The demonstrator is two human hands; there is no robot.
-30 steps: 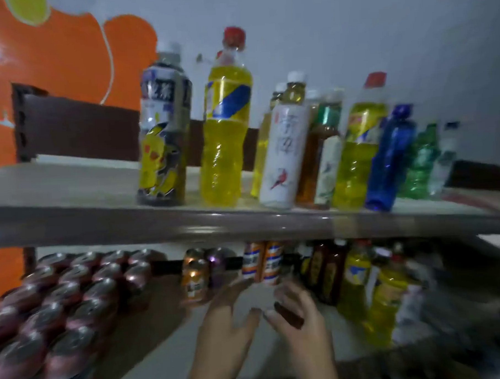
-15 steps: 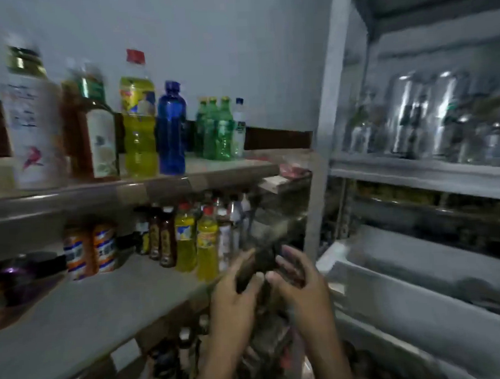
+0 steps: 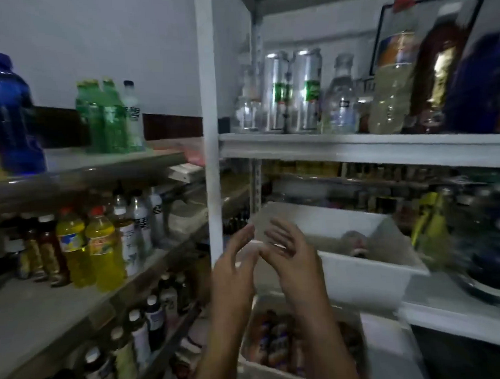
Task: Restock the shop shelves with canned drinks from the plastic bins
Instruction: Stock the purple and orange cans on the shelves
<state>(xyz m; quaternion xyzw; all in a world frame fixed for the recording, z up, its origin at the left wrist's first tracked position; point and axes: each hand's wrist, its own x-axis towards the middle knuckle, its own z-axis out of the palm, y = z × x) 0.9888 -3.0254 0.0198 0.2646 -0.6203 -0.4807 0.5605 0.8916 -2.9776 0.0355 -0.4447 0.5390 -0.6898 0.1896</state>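
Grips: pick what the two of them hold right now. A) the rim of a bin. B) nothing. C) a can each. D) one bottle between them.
B: the left grip and the right grip are both raised with fingers spread and nothing in them, above the bin of cans.

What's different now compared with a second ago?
The person turned right, away from the red cans. The left hand and right hand swung along and now hover open before the upper white bin. They stay close together, and nothing was taken hold of.
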